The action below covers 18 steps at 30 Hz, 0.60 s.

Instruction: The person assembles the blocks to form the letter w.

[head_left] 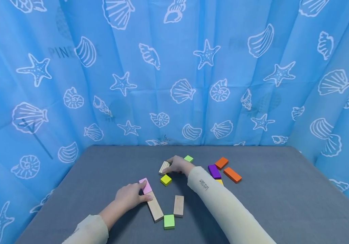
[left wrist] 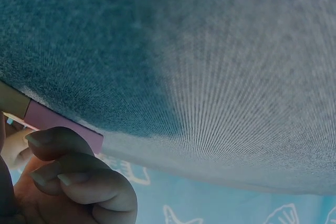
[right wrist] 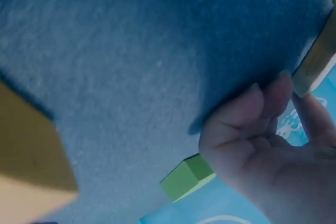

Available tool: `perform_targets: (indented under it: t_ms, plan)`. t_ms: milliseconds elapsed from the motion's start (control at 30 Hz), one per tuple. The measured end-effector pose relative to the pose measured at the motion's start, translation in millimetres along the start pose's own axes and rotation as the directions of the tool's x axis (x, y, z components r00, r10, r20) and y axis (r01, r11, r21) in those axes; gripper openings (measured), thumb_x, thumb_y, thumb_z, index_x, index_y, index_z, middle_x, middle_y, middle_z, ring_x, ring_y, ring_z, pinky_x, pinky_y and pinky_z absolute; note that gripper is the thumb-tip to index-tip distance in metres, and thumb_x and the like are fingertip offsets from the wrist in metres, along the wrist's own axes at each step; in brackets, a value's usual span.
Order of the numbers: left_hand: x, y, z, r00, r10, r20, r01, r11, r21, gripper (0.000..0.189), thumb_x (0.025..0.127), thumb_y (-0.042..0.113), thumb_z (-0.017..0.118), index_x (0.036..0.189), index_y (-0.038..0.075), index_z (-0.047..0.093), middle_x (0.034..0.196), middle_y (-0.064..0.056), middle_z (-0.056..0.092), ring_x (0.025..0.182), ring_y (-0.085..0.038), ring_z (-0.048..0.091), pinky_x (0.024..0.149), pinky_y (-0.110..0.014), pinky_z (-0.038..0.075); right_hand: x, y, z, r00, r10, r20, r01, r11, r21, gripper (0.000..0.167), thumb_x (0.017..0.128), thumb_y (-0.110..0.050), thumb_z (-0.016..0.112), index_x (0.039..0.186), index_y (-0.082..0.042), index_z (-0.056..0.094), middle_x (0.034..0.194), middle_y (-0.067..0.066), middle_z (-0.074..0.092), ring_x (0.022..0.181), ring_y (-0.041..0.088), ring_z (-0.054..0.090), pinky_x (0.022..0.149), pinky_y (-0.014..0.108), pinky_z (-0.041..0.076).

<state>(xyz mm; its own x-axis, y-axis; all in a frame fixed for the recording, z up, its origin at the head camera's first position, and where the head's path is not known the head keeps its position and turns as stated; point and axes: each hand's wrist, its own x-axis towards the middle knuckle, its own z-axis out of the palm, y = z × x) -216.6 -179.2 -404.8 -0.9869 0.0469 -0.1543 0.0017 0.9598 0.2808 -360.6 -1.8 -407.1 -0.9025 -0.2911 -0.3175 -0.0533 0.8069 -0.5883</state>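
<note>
My left hand (head_left: 129, 196) is at a row of blocks, its index finger on a pink block (head_left: 146, 187) and its thumb on the adjoining long wooden block (head_left: 155, 209). In the left wrist view its fingers are curled beside the pink block (left wrist: 65, 124). Farther back, my right hand (head_left: 178, 165) pinches a wooden block with a grooved top (head_left: 163, 168) between thumb and fingers. Just in front of that block lies a yellow block (head_left: 166, 180). A green block (head_left: 169, 222) and a second plain wooden block (head_left: 178, 206) lie nearer, forming an angled outline with the row.
Behind the right hand lies another green block (head_left: 188, 158). Right of the right sleeve are two orange blocks (head_left: 222, 163), a purple block (head_left: 214, 171) and a partly hidden yellow-orange block (head_left: 219, 182). A blue shell-print curtain (head_left: 204, 101) hangs behind the grey table (head_left: 271, 196).
</note>
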Motion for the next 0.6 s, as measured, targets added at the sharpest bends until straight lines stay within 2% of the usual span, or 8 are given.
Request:
perform_targets:
  t_ms: [100,200,400,500,600]
  plan:
    - [0.3,0.4,-0.6,1.0,-0.002,0.0,0.002,1.0,0.002,0.076,0.078,0.052,0.075,0.138,0.011,0.056,0.127,-0.019,0.061,0.113,-0.039,0.058,0.086,-0.057,0.048,-0.1,-2,1,1.0,-0.006,-0.02,0.007,0.999,0.038,0.066,0.079,-0.028,0.083,0.134,-0.003,0.057,0.13,0.016,0.057,0.101,0.026,0.056,0.092,0.044,0.047]
    - [0.3,0.9,0.0,1.0,-0.007,0.003,0.007,1.0,0.003,0.075,0.078,0.053,0.075,0.138,0.011,0.056,0.126,-0.02,0.061,0.113,-0.039,0.058,0.086,-0.058,0.047,-5.4,-3,1,0.999,-0.009,-0.041,0.014,0.993,0.116,0.063,0.077,-0.02,0.084,0.131,-0.002,0.057,0.128,0.017,0.056,0.104,0.028,0.054,0.096,0.046,0.045]
    - [0.0,1.7,0.4,1.0,-0.01,0.005,0.01,1.0,0.004,0.075,0.079,0.053,0.074,0.139,0.011,0.056,0.126,-0.02,0.062,0.112,-0.037,0.059,0.085,-0.056,0.048,-7.5,-3,0,0.995,0.021,-0.101,0.007,0.96,0.278,0.046,0.078,-0.002,0.08,0.117,-0.004,0.055,0.102,0.012,0.055,0.084,0.024,0.053,0.074,0.037,0.046]
    - [-0.4,1.8,-0.1,1.0,-0.008,0.002,0.008,1.0,0.009,0.074,0.08,0.052,0.074,0.139,0.011,0.056,0.126,-0.019,0.061,0.112,-0.037,0.059,0.084,-0.055,0.049,-8.2,-1,-2,0.991,0.048,-0.122,-0.003,0.937,0.349,0.039,0.082,0.002,0.076,0.114,-0.004,0.055,0.095,0.011,0.054,0.074,0.023,0.055,0.065,0.034,0.045]
    - [-1.0,2.2,-0.7,1.0,-0.003,-0.003,0.003,1.0,0.012,0.074,0.08,0.052,0.073,0.139,0.01,0.056,0.127,-0.019,0.061,0.113,-0.037,0.059,0.083,-0.054,0.049,-11.7,3,-4,0.989,0.074,-0.132,-0.013,0.912,0.41,0.037,0.084,0.002,0.073,0.115,-0.004,0.055,0.093,0.012,0.056,0.069,0.021,0.055,0.062,0.035,0.044]
